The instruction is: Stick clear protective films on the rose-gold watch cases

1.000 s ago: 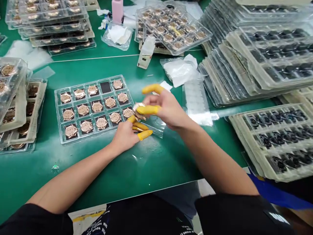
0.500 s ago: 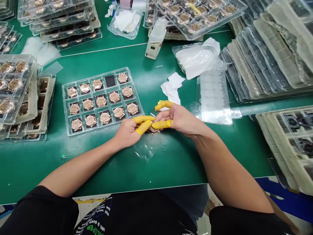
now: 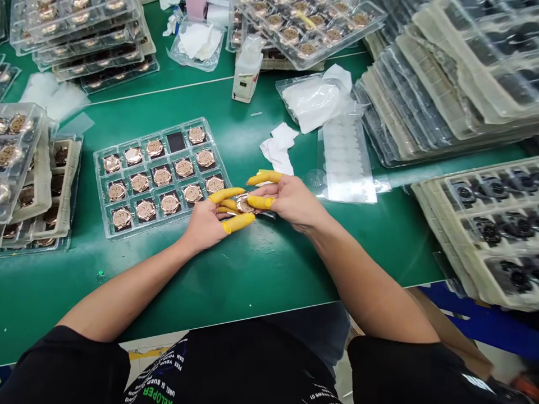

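Both hands meet at the middle of the green table, fingertips capped in yellow finger cots. My left hand (image 3: 208, 220) and my right hand (image 3: 290, 200) pinch one small rose-gold round watch case (image 3: 244, 205) between them, just above the table. Directly left of the hands lies a clear plastic tray (image 3: 101, 221) with several rose-gold cases in its pockets; one pocket in its back row shows only a black pad (image 3: 176, 141).
Stacks of clear trays with cases stand at the left edge (image 3: 29, 185) and back left (image 3: 88, 45). Stacked trays of dark parts (image 3: 484, 219) fill the right side. White wipes (image 3: 278, 147), a plastic bag (image 3: 314, 98), a small white bottle (image 3: 247, 70) lie behind.
The hands dropped from in front of the tray to low over the table and closed together on the case. A clear film seen under them earlier no longer shows.
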